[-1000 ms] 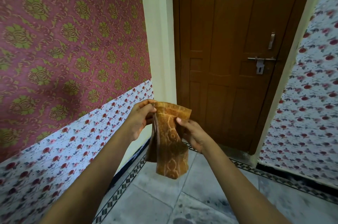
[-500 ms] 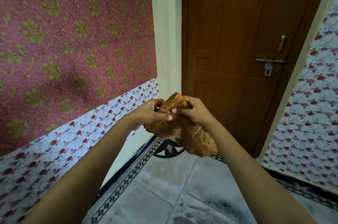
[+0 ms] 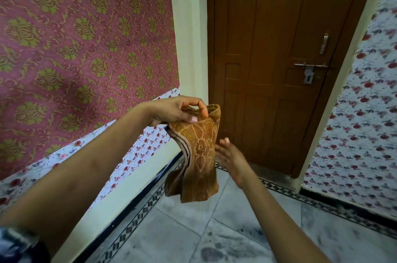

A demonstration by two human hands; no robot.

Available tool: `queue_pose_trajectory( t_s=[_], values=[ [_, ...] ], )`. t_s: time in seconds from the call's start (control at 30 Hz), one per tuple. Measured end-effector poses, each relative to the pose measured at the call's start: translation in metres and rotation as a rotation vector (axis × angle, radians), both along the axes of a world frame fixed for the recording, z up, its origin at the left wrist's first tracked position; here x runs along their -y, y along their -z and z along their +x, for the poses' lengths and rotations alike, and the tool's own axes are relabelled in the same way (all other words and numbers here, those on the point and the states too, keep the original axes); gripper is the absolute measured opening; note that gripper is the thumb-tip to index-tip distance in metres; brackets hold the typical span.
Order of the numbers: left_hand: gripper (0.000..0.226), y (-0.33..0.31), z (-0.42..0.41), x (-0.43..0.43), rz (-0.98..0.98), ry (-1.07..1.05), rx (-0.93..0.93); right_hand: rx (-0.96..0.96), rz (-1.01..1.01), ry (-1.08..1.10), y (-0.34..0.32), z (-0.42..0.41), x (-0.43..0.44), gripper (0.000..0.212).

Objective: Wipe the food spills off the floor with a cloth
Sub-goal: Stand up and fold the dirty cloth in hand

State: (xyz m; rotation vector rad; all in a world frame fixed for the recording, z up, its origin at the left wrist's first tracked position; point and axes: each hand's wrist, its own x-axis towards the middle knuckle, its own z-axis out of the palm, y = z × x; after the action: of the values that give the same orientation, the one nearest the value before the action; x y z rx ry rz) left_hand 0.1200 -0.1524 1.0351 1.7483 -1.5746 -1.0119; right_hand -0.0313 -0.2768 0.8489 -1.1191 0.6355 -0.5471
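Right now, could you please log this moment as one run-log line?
left hand: pinches top of brown patterned cloth | right hand: open beside cloth | cloth: hangs above tiled floor | wiping: not begun

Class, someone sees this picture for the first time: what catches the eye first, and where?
An orange patterned cloth hangs mid-frame, pinched at its top by the left hand, the right hand open beside it. Behind stands a brown door; on the left, bold pink and green wallpaper.
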Motion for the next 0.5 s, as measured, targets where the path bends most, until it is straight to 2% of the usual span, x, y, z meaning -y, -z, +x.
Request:
queue_pose_trajectory(
  t_s=[0.07, 0.13, 0.2, 0.27, 0.33, 0.4, 0.5],
  values=[
    [0.026, -0.004, -0.003, 0.002, -0.046, -0.055, -0.097, -0.016, 0.223, -0.016, 0.027, -0.006, -0.009, 0.083],
    [0.029, -0.006, -0.004, 0.005, -0.127, -0.130, -0.244, 0.098, 0.437, -0.051, 0.047, -0.010, -0.021, 0.099],
    [0.032, -0.006, 0.001, 0.007, -0.207, -0.184, -0.388, 0.294, 0.600, -0.101, 0.051, -0.009, -0.031, 0.099],
    [0.035, -0.005, 0.010, 0.007, -0.242, -0.250, -0.413, 0.506, 0.701, -0.137, 0.043, -0.007, -0.037, 0.099],
    [0.037, 0.000, 0.022, 0.004, -0.246, -0.326, -0.395, 0.561, 0.703, -0.141, 0.028, -0.008, -0.036, 0.096],
    [0.038, 0.007, 0.036, -0.001, -0.244, -0.382, -0.377, 0.511, 0.669, -0.130, 0.016, -0.010, -0.031, 0.088],
    [0.040, 0.019, 0.054, -0.013, -0.212, -0.449, -0.384, 0.360, 0.563, -0.082, 0.006, -0.006, -0.024, 0.060]
  ],
)
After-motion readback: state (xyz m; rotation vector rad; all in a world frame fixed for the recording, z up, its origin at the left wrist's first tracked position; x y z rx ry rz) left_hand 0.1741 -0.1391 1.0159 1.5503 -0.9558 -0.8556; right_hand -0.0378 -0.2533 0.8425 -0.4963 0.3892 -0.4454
